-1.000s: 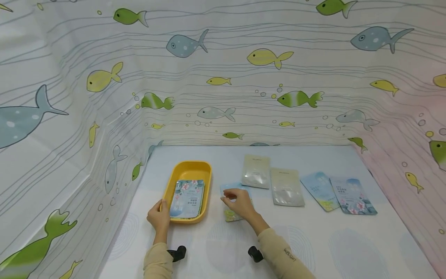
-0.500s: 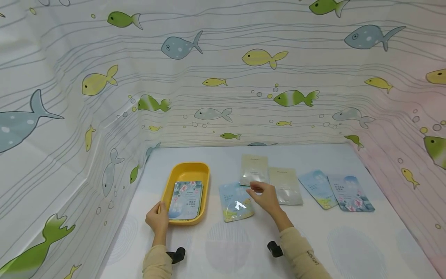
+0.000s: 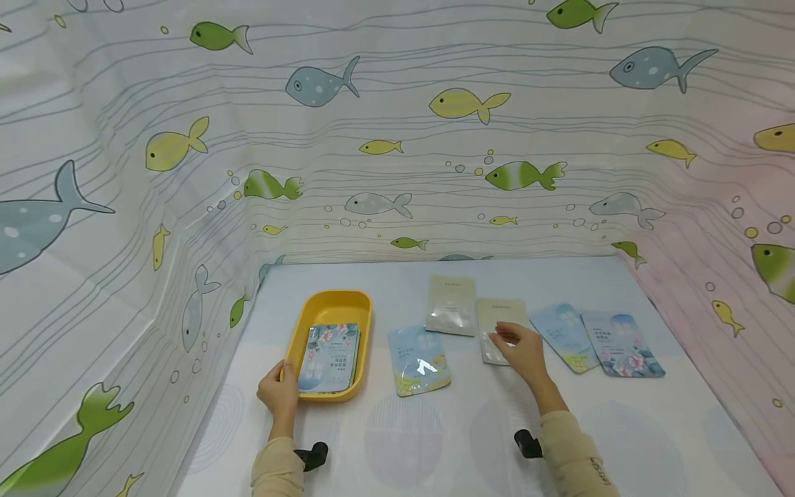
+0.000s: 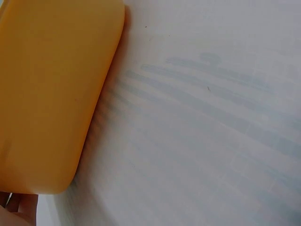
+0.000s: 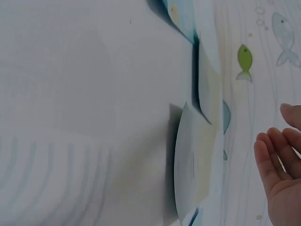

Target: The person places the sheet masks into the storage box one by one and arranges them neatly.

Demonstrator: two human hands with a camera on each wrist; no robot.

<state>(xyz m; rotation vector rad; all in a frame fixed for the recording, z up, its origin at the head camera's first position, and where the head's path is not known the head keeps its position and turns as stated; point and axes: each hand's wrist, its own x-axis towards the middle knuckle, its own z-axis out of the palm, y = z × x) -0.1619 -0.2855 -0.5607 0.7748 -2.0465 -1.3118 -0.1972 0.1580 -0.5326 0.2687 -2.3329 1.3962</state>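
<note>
- The left hand (image 3: 281, 393) holds the near left corner of the yellow tray (image 3: 335, 304); its grip is clamped on the rim, thumb over the edge.
- The tray sits at about 10 o'clock from the desk's (image 3: 435, 442) middle, and a floral sachet (image 3: 328, 357) lies flat inside it.
- In the left wrist view only the tray's orange-yellow wall (image 4: 51, 94) and a sliver of the hand show.
- The right hand (image 3: 524, 351) hovers over the beige sachet (image 3: 500, 312) at about 1 o'clock, fingers relaxed and apart, holding nothing; whether the fingertips touch the sachet cannot be told.
- A second beige sachet (image 3: 451, 306) lies just beside it toward 12 o'clock.
- A blue sachet (image 3: 419, 359) lies near the middle, between the tray and the right hand.
- Two more sachets, a pale blue one (image 3: 564, 335) and a floral blue one (image 3: 622, 344), lie at about 2 o'clock.
- A fish-print curtain (image 3: 397, 138) surrounds the desk.
</note>
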